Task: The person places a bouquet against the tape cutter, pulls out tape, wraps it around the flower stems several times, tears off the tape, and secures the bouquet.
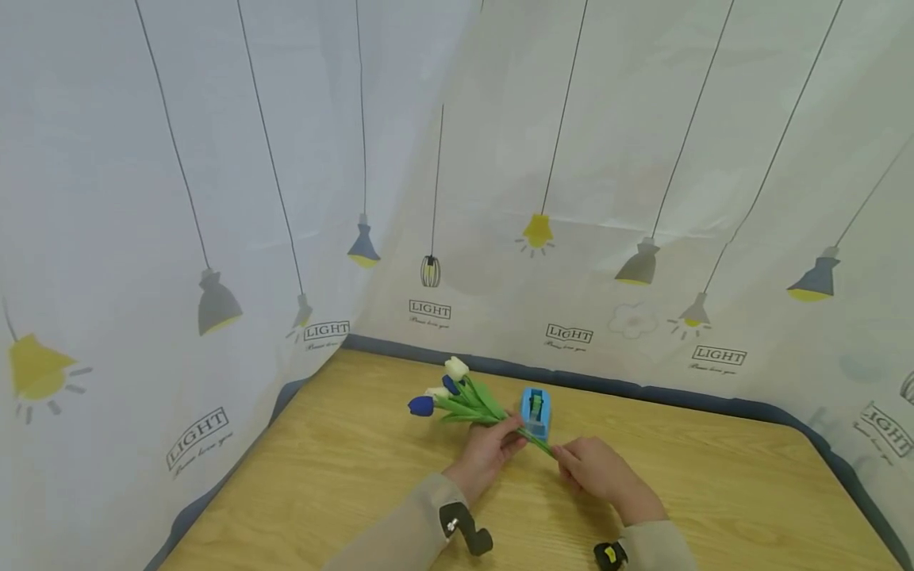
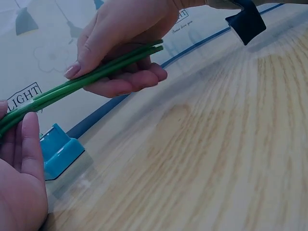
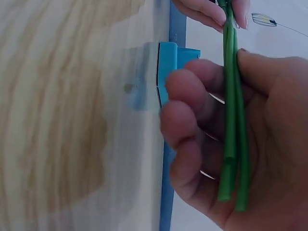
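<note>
A bunch of white and blue tulips (image 1: 480, 406) slants over the table in the head view, blooms up and to the left. My left hand (image 1: 487, 454) grips the green stems just below the leaves. Lower down, near the cut ends, my right hand (image 1: 596, 471) holds the same stems between thumb and curled fingers. In the right wrist view, several loose stem ends (image 3: 229, 144) stick out past the right palm. A pale glint shows on the stems beside the left fingers in the left wrist view. Just behind the stems stands a blue tape dispenser (image 1: 547, 411).
All of this is above a wooden table (image 1: 714, 476). A white curtain (image 1: 485, 190) printed with lamps surrounds its back and sides, with a dark blue hem (image 1: 614, 386) along the table edge. Straps with black mounts (image 1: 464, 527) sit on both wrists.
</note>
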Tool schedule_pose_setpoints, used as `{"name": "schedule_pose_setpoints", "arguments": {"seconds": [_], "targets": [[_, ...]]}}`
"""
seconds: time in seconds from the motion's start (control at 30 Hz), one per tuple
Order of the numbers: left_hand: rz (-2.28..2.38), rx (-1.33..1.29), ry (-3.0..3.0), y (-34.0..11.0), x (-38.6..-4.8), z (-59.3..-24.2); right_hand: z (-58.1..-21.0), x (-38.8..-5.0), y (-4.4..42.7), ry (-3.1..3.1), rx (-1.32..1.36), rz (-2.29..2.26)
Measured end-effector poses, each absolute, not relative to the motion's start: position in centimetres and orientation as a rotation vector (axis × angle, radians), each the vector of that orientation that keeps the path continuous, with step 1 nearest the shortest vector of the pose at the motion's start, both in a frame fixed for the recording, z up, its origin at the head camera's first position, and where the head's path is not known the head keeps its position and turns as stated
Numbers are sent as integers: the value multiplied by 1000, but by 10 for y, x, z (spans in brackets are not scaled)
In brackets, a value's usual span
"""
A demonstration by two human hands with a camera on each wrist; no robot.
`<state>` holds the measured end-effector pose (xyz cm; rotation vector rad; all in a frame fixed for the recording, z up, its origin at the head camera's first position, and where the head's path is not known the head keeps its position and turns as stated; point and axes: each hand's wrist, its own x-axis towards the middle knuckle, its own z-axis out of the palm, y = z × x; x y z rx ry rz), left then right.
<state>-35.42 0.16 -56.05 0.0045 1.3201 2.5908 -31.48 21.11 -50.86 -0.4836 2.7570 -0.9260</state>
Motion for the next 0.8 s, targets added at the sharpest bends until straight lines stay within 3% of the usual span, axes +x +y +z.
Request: {"name": "schedule_pose_setpoints", "arguments": {"seconds": [0.33,0.8], "targets": [[2588,26,1321,2,-354,-561,-515,-316,221,2115,-311,-1421],[2554,69,1343,-1,-353,-560,-519,-318,223,1957,-240,-1477]]}}
